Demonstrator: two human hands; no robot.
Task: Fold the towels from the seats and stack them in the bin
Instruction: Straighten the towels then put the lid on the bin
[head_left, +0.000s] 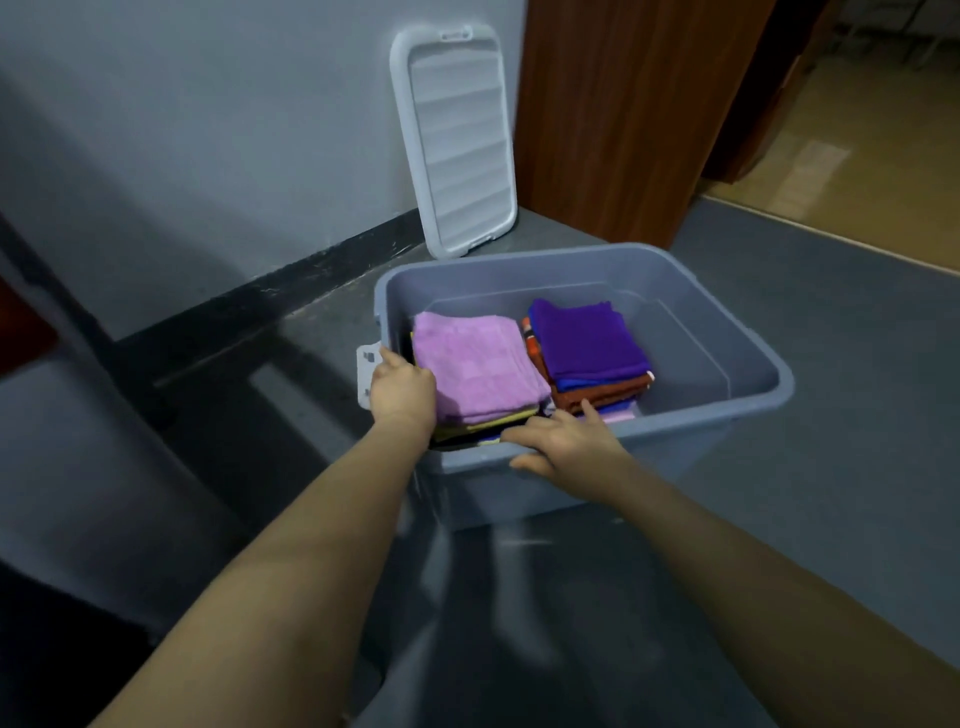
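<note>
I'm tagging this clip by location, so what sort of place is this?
Probably a corner of an indoor public or institutional room, though that is uncertain: a grey floor meets a plain wall with a black baseboard, beside a wooden door. A grey bin holds folded towels, its lid leaning on the wall.
</note>
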